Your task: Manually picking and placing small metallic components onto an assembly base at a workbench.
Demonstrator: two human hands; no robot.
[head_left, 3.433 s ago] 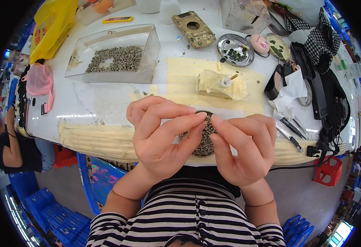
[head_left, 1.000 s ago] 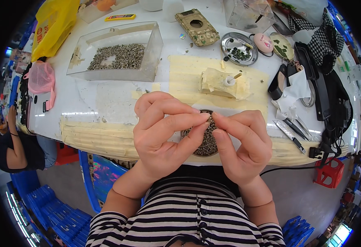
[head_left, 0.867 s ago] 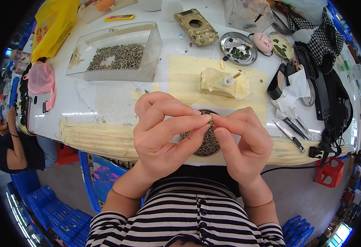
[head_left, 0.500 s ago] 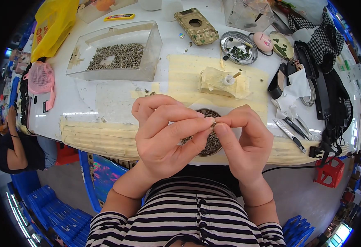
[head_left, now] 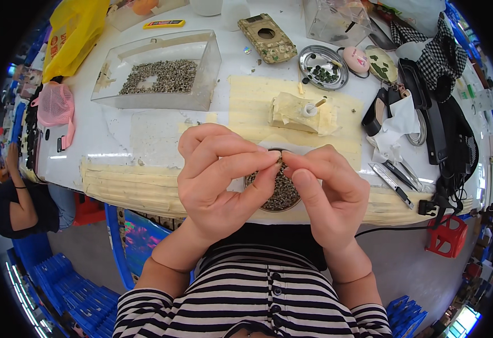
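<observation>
My left hand (head_left: 215, 183) and my right hand (head_left: 336, 197) meet at their fingertips above a round dish (head_left: 298, 198) filled with small grey-brown pieces (head_left: 279, 194). Thumb and index finger of my left hand are pinched together. My right index fingertip touches the same spot, its thumb a little lower and its other fingers curled. Something tiny and dark shows between the fingertips, too small to name. Both hands partly cover the dish. Just beyond it stands a tape-covered block (head_left: 291, 115) with a white ring and a thin stick on top.
A clear box (head_left: 210, 84) of similar pieces stands far left. A camouflage-patterned case (head_left: 266, 36) and a metal dish (head_left: 343, 76) with dark green bits lie at the back. Right are a utility knife (head_left: 393, 186), tweezers (head_left: 401, 174) and straps (head_left: 440, 129). Another person (head_left: 18, 205) sits left.
Both hands have shifted slightly left and up, fingertips still together. My right thumb now sits farther from its index fingertip.
</observation>
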